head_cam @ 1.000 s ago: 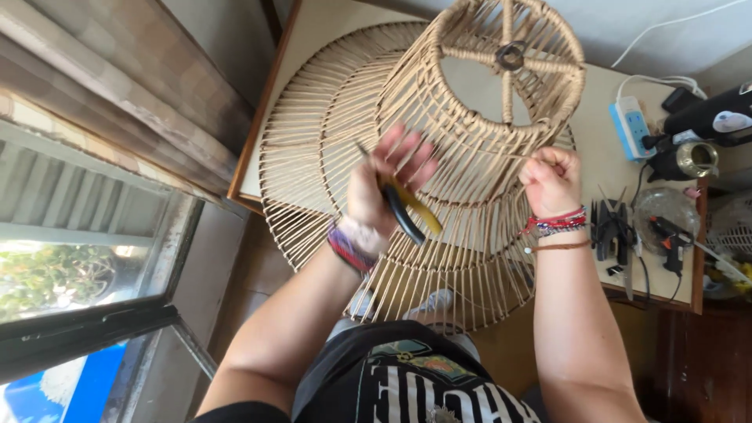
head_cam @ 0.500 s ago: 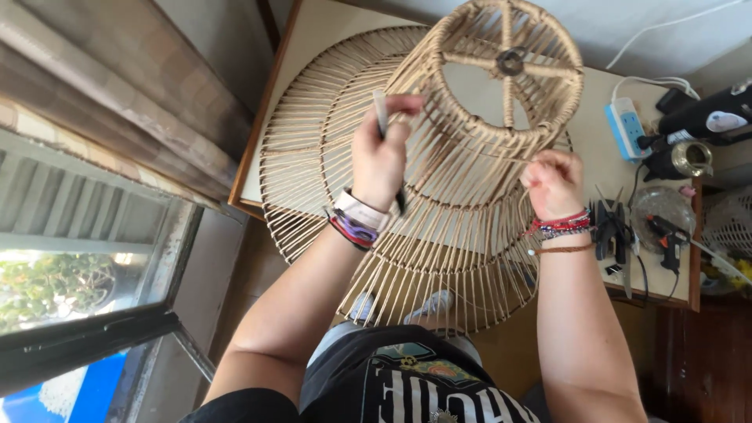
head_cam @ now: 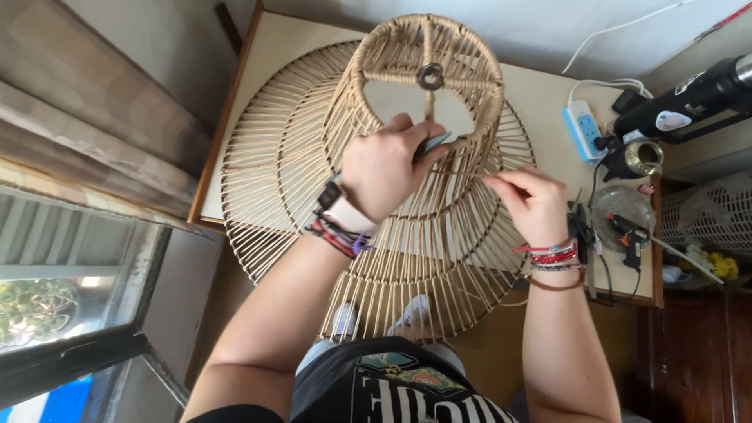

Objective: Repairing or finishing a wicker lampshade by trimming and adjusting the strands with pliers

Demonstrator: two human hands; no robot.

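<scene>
Since the earlier frames, left hand (head_cam: 385,174) has shifted from the near-left flank of the woven lampshade frame (head_cam: 415,188) to its upper middle, and the slim tool it carries now points away to its right instead of upward. Right hand (head_cam: 531,202) has stayed at the frame's right flank with little change.

Left hand: closed in a grip around a slim dark tool (head_cam: 433,144), whose tip sticks out just beyond the knuckles and lies against the ribs. A watch and coloured bracelets sit on that wrist.

Right hand: fingers pinched together on a thin strand at the ribs; what exactly lies between the fingertips cannot be told. Red and dark bracelets circle that wrist.

Lampshade frame: pale cord-wrapped ribs, narrow ring end beyond both hands, wide flared end toward the person's body. It lies between the two hands and under them, tilted over a flat round woven disc (head_cam: 266,164) that spreads out to the left of the left hand on the table (head_cam: 548,94).

To the right of the right hand: a glue gun (head_cam: 630,235), a white power strip (head_cam: 583,129), and a black tool (head_cam: 689,98) further off
</scene>
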